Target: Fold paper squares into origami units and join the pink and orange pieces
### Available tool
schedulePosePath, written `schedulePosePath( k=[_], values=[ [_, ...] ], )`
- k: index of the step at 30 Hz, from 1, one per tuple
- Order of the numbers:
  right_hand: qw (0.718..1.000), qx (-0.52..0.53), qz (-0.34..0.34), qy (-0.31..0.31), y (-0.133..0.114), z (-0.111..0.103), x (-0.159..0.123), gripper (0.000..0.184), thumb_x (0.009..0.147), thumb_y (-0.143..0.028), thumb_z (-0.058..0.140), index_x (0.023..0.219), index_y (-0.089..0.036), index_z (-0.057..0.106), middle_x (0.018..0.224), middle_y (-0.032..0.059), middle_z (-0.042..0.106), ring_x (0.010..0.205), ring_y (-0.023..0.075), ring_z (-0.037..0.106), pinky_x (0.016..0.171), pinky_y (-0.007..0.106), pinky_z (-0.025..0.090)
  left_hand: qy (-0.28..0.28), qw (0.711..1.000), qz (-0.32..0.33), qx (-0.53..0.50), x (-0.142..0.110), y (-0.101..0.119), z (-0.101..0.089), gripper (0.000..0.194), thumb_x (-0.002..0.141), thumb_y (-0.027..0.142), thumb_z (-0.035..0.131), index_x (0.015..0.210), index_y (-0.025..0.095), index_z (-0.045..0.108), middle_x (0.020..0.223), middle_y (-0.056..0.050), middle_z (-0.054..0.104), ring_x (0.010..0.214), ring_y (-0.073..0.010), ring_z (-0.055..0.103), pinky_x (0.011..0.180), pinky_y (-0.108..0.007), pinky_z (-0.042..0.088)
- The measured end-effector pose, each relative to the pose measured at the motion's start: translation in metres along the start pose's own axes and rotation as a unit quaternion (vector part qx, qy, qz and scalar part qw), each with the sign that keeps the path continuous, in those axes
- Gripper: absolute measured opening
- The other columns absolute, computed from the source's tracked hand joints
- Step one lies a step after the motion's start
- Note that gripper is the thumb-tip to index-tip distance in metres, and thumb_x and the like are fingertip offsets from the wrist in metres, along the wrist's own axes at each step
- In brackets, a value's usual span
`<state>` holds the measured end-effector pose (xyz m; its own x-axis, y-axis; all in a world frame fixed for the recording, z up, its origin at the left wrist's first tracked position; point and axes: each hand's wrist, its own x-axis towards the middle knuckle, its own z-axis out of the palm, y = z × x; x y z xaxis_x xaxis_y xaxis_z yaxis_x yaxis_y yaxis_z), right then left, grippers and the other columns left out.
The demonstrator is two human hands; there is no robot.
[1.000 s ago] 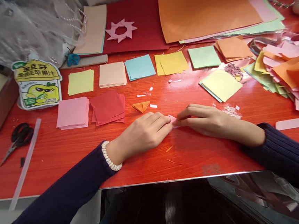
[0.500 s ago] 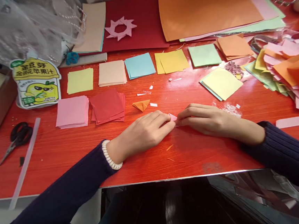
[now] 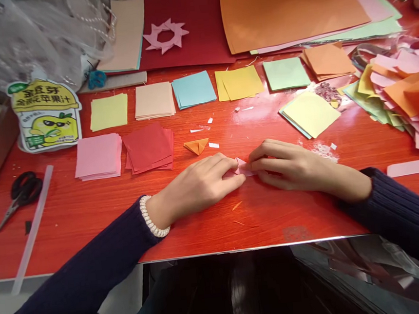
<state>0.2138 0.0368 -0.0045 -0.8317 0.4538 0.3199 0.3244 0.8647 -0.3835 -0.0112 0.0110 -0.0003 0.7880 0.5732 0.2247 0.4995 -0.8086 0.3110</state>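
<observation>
On red table, two hands, left hand, right hand, one pink paper

My right hand has shifted: its fingers now curl more tightly over the small pink folded paper, where a second ago they lay stretched out flatter along it. My left hand has pressed in a little closer, its fingertips now set over the left end of the paper. More of the pink piece shows between my two hands than before, with a small point sticking up. My head has tipped slightly, so everything on the surface sits a bit higher in view.
</observation>
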Motion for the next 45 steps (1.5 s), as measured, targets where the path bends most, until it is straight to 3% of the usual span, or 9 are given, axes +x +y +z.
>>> schedulePosePath(
  k=[5, 12, 19, 29, 33, 36, 40, 42, 45],
  values=[
    [1.0, -0.02, -0.015, 0.004, -0.002, -0.001, 0.002, 0.015, 0.082, -0.01, 0.045, 0.089, -0.013, 0.058, 0.083, 0.0103, 0.056, 0.076, 0.0164, 0.053, 0.064, 0.031, 0.048, 0.003, 1.0, -0.012, -0.006, 0.0, 0.0, 0.001, 0.018, 0.091, 0.017, 0.04, 0.103, 0.013, 0.053, 0.103, -0.008, 0.059, 0.094, -0.0141, 0.054, 0.083, -0.027, 0.047],
    [0.997, -0.068, -0.04, -0.014, -0.001, -0.003, 0.001, 0.019, 0.083, -0.011, 0.044, 0.096, -0.016, 0.057, 0.083, 0.0086, 0.056, 0.075, 0.0165, 0.05, 0.065, 0.032, 0.046, 0.023, 0.992, 0.093, 0.082, -0.001, -0.005, -0.004, 0.019, 0.089, 0.014, 0.043, 0.103, 0.012, 0.056, 0.106, -0.01, 0.06, 0.096, -0.0172, 0.054, 0.082, -0.031, 0.048],
    [0.988, -0.145, -0.036, -0.028, -0.003, -0.003, -0.001, 0.018, 0.083, -0.016, 0.047, 0.095, -0.018, 0.059, 0.083, 0.0071, 0.058, 0.074, 0.017, 0.048, 0.065, 0.033, 0.041, 0.029, 0.982, 0.136, 0.127, -0.001, -0.006, -0.007, 0.021, 0.087, 0.011, 0.046, 0.107, 0.01, 0.055, 0.101, -0.009, 0.064, 0.097, -0.0188, 0.057, 0.077, -0.032, 0.048],
    [0.963, -0.269, 0.023, 0.004, -0.025, 0.005, -0.008, 0.018, 0.08, -0.016, 0.048, 0.093, -0.016, 0.061, 0.068, 0.0049, 0.054, 0.064, 0.0176, 0.042, 0.059, 0.033, 0.034, 0.012, 0.976, 0.11, 0.189, -0.008, 0.006, -0.009, 0.028, 0.088, 0.012, 0.045, 0.115, 0.009, 0.051, 0.113, -0.01, 0.06, 0.101, -0.0184, 0.056, 0.081, -0.033, 0.045],
    [0.958, -0.286, 0.018, 0.025, -0.026, 0.005, -0.007, 0.015, 0.079, -0.015, 0.052, 0.09, -0.016, 0.061, 0.065, 0.0041, 0.054, 0.062, 0.0171, 0.042, 0.057, 0.032, 0.033, 0.013, 0.964, 0.104, 0.243, -0.011, 0.014, -0.009, 0.028, 0.087, 0.012, 0.048, 0.113, 0.007, 0.053, 0.104, -0.009, 0.063, 0.097, -0.0196, 0.056, 0.083, -0.034, 0.044],
    [0.962, -0.263, 0.049, 0.052, -0.024, 0.005, -0.006, 0.011, 0.078, -0.017, 0.053, 0.086, -0.018, 0.061, 0.071, 0.0051, 0.056, 0.063, 0.0172, 0.044, 0.058, 0.033, 0.035, 0.011, 0.961, 0.095, 0.258, -0.012, 0.018, -0.008, 0.027, 0.086, 0.013, 0.049, 0.112, 0.007, 0.055, 0.098, -0.008, 0.063, 0.092, -0.0201, 0.055, 0.081, -0.034, 0.044],
    [0.971, -0.148, 0.145, 0.122, -0.02, 0.004, -0.003, 0.024, 0.081, -0.024, 0.054, 0.103, -0.015, 0.057, 0.084, 0.0083, 0.054, 0.068, 0.0166, 0.048, 0.061, 0.031, 0.042, 0.014, 0.971, 0.052, 0.235, -0.011, 0.022, -0.006, 0.029, 0.086, 0.013, 0.047, 0.113, 0.008, 0.053, 0.085, -0.007, 0.06, 0.079, -0.0185, 0.053, 0.07, -0.031, 0.044],
    [0.977, -0.095, 0.159, 0.101, -0.019, 0.006, 0.0, 0.027, 0.082, -0.026, 0.054, 0.106, -0.014, 0.056, 0.085, 0.0086, 0.052, 0.073, 0.017, 0.05, 0.064, 0.031, 0.043, 0.018, 0.982, 0.01, 0.188, -0.01, 0.022, -0.003, 0.026, 0.087, 0.013, 0.045, 0.111, 0.012, 0.054, 0.079, -0.005, 0.058, 0.074, -0.0169, 0.051, 0.066, -0.03, 0.043],
    [0.984, -0.023, 0.171, 0.048, -0.018, 0.007, 0.003, 0.018, 0.084, -0.025, 0.052, 0.097, -0.015, 0.056, 0.085, 0.0081, 0.053, 0.078, 0.0182, 0.049, 0.069, 0.033, 0.043, 0.03, 0.992, -0.053, 0.113, -0.007, 0.018, 0.0, 0.019, 0.089, 0.019, 0.043, 0.102, 0.012, 0.055, 0.083, -0.006, 0.057, 0.078, -0.0166, 0.05, 0.071, -0.03, 0.044]
  ],
)
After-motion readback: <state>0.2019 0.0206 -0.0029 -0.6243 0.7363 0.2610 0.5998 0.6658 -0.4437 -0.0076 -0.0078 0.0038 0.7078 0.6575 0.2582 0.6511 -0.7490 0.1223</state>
